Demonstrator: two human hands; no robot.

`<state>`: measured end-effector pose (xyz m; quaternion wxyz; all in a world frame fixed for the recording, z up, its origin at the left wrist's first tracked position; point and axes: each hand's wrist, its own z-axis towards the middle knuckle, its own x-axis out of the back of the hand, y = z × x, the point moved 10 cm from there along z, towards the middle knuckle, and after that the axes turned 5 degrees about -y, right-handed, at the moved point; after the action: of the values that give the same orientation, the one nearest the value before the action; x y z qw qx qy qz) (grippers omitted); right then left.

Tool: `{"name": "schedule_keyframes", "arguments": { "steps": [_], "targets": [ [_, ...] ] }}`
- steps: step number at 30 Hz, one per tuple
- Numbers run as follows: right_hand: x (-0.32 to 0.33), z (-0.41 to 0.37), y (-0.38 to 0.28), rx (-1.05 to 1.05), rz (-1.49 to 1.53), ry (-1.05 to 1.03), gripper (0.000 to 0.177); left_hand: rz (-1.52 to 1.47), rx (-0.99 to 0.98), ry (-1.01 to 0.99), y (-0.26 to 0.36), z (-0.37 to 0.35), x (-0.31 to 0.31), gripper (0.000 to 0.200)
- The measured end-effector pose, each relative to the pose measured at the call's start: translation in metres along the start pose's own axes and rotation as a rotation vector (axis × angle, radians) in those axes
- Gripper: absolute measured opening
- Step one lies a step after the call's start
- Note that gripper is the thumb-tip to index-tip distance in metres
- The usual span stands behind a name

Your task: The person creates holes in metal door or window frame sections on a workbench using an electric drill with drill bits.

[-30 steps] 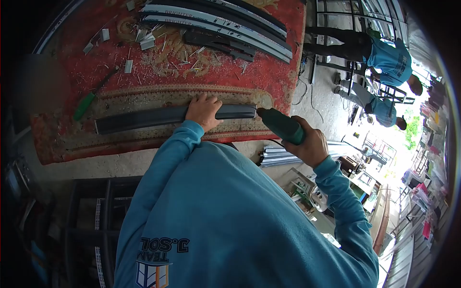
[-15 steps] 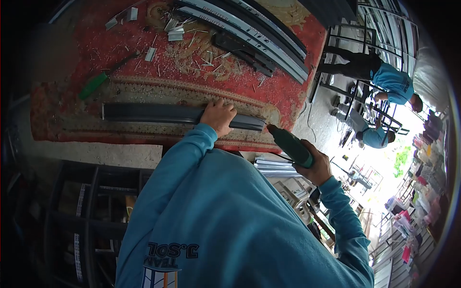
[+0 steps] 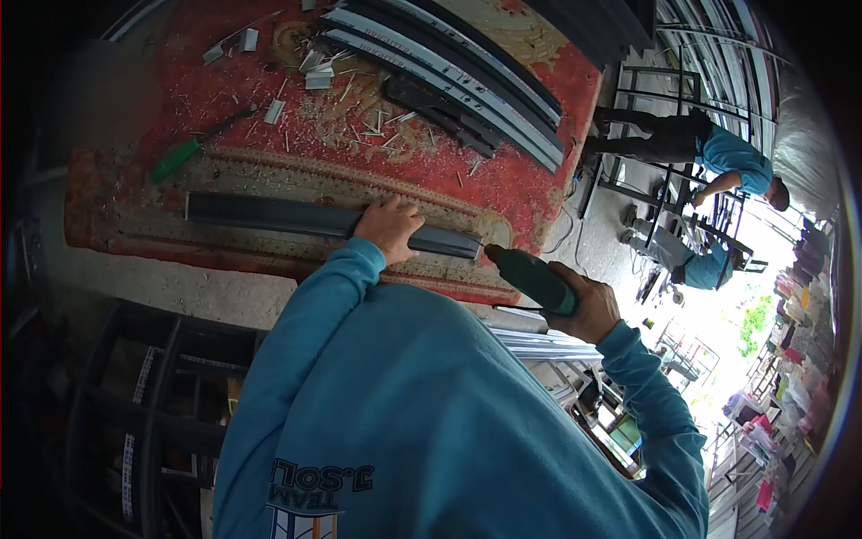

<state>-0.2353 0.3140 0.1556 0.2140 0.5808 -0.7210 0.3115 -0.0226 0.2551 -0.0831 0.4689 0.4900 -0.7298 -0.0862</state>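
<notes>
A dark grey metal profile [image 3: 269, 214] lies across the red patterned cloth, near the edge closest to me. My left hand [image 3: 390, 230] is wrapped over the profile right of its middle. In my right hand [image 3: 587, 304] is a green power tool [image 3: 533, 279], its narrow front directed at the profile's right end. The tool's tip is close to that end; whether they touch is too small to tell. A green-handled tool [image 3: 176, 161] with a dark shaft rests on the cloth beyond the profile's left part.
Long labelled profiles [image 3: 449, 76] lie on the red cloth [image 3: 215, 99] at the far side, beside offcuts [image 3: 319, 75] and shavings. Black frames [image 3: 153, 404] stand at lower left. Two people in blue shirts [image 3: 734, 160] are among metal frames at right.
The view has shifted a little. The profile's right end and the green power tool appear slightly lower and further left. Both hands keep their holds. The standing person's arm has moved.
</notes>
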Motion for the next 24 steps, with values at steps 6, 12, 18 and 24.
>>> {"name": "schedule_keyframes", "arguments": {
  "steps": [6,12,18,24],
  "targets": [
    [-0.006,-0.001,0.000,0.014,-0.079,-0.016,0.080,0.015,0.023,0.061,-0.001,0.000,0.002,0.072],
    [0.001,0.005,-0.014,-0.012,0.052,0.016,0.076,-0.001,0.061,-0.012,-0.004,-0.003,0.005,0.069],
    [0.003,0.022,0.032,-0.176,0.610,0.051,0.064,-0.026,0.050,0.010,-0.004,0.001,0.002,0.067],
    [-0.007,-0.007,-0.002,-0.156,0.547,0.182,0.064,0.015,0.009,0.164,-0.002,-0.004,0.008,0.068]
  ]
}}
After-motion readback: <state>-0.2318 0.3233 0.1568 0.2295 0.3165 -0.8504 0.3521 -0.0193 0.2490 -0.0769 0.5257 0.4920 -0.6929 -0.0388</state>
